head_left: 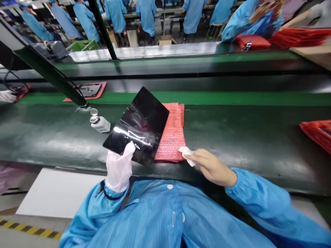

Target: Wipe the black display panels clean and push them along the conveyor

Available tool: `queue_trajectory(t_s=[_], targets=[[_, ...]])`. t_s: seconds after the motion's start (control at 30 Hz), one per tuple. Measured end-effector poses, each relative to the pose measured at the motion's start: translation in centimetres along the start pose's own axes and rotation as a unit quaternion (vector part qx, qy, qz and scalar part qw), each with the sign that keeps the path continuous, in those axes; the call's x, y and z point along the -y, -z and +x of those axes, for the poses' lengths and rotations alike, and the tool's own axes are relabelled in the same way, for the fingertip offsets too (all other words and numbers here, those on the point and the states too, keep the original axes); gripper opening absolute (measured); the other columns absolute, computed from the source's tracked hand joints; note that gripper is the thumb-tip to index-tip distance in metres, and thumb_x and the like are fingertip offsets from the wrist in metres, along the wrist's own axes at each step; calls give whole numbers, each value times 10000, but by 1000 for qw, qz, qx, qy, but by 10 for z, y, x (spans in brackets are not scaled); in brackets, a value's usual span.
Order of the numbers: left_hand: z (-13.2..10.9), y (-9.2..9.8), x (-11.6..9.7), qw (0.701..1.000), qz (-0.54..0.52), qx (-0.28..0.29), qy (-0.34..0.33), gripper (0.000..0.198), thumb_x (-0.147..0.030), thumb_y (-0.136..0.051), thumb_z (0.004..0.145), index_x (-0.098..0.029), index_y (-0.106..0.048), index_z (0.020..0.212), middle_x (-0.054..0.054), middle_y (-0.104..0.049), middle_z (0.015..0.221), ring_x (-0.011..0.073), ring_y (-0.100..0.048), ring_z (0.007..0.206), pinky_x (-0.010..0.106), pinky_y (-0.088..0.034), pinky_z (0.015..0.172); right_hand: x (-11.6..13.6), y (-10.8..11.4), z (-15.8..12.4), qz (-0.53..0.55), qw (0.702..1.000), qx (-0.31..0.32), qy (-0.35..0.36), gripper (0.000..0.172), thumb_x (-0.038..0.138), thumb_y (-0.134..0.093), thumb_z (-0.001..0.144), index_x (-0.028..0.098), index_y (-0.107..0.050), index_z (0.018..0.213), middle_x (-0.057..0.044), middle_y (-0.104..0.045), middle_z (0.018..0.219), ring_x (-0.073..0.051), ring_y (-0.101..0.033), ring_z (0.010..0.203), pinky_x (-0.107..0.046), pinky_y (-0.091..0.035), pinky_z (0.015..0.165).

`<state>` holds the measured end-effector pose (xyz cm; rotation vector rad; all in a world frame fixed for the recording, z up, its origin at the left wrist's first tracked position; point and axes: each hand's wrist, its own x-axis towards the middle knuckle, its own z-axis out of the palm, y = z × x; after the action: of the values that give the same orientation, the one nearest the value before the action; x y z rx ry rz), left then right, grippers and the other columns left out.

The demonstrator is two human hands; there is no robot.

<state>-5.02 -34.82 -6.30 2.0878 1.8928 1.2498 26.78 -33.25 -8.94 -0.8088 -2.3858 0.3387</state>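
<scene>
At far left, a white board [57, 193] lies below the near edge of a dark green conveyor belt [240, 137]. A second dark panel [89, 90] sits on a red mat [102, 88] farther along the belt. On the belt stands a white pump dispenser bottle [100, 125] with a metal top, just beside a black glossy panel [137, 125]. The left hand [119, 168], in a white glove, has a clenched grip on the panel's near edge and holds it tilted up, over the belt and partly above a pink bubble-wrap bag [172, 132]. Whether the panel touches the bag cannot be told. The bare right hand [213, 167] grips a crumpled white wipe [186, 155] between its fingers, just beside the bag. Red bags [317, 134] lie on the belt at far right. Co-workers in blue smocks [146, 15] sit beyond.
</scene>
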Motion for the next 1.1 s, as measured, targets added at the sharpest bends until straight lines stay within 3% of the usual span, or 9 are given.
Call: queue_trajectory(t_s=[0.1, 0.23, 0.3, 0.43, 0.6, 0.73, 0.83, 0.97, 1.1], targets=[[24, -2, -44, 987, 154, -4, -37, 436, -286, -467, 888, -182, -558, 1301, 54, -649, 658, 187, -626, 567, 315, -531, 611, 1, -4, -2, 10, 997, -50, -54, 385, 103, -380, 911, 210, -594, 1212, -60, -642, 844, -160, -603, 779, -292, -510, 695], [34, -52, -92, 920, 287, 192, -187, 577, -127, -363, 884, -202, -358, 1456, 176, -679, 942, 176, -635, 545, 299, -507, 526, 0, -20, -3, 27, 990, -106, -90, 347, 148, -400, 917, 192, -647, 1156, -52, -624, 780, -155, -603, 734, -282, -514, 682], [34, -77, -99, 883, 327, 269, -204, 597, -82, -357, 872, -172, -338, 1462, 254, -619, 1108, 219, -677, 649, 351, -530, 568, -4, -23, -4, 44, 984, -129, -118, 339, 193, -404, 924, 193, -669, 1134, -45, -607, 735, -152, -590, 683, -277, -510, 655], [54, -81, -75, 879, 266, 368, -147, 507, -342, -494, 882, -190, -470, 1365, 192, -632, 1104, 265, -680, 815, 387, -522, 675, -19, -20, -6, 106, 963, -156, -193, 350, 326, -430, 925, 195, -710, 1090, -47, -608, 728, -150, -577, 641, -262, -495, 599], [116, -50, -5, 935, 186, 268, 140, 497, -547, -374, 893, -161, -681, 833, 123, -677, 840, 237, -641, 812, 301, -443, 675, -41, -27, 12, 254, 907, -170, -288, 373, 489, -602, 798, 200, -759, 973, -68, -697, 842, -184, -629, 751, -293, -510, 676], [132, -68, 29, 933, 109, 317, 135, 445, -490, -497, 854, -138, -619, 610, 93, -624, 653, 183, -600, 688, 255, -402, 634, -52, -41, 35, 419, 818, -188, -346, 464, 569, -740, 625, 194, -771, 897, -94, -742, 905, -226, -667, 808, -358, -524, 759], [129, -83, 32, 944, 91, 288, 129, 393, -423, -511, 860, -137, -604, 606, 77, -605, 643, 175, -578, 664, 264, -404, 643, -54, -46, 44, 488, 768, -189, -370, 501, 564, -799, 546, 187, -775, 875, -110, -752, 884, -221, -676, 747, -356, -530, 718], [128, -83, 24, 959, 58, 247, 126, 316, -357, -470, 879, -132, -652, 753, 64, -611, 683, 187, -583, 679, 292, -442, 667, -51, -47, 47, 526, 741, -184, -375, 472, 527, -839, 512, 200, -780, 847, -101, -757, 866, -205, -681, 721, -336, -532, 711], [128, -84, 18, 958, -10, 271, 93, 204, -279, -535, 852, -154, -697, 846, 38, -654, 715, 170, -624, 736, 264, -481, 735, -46, -47, 48, 544, 726, -163, -388, 442, 505, -855, 499, 213, -782, 823, -89, -759, 853, -191, -684, 708, -314, -536, 700]])
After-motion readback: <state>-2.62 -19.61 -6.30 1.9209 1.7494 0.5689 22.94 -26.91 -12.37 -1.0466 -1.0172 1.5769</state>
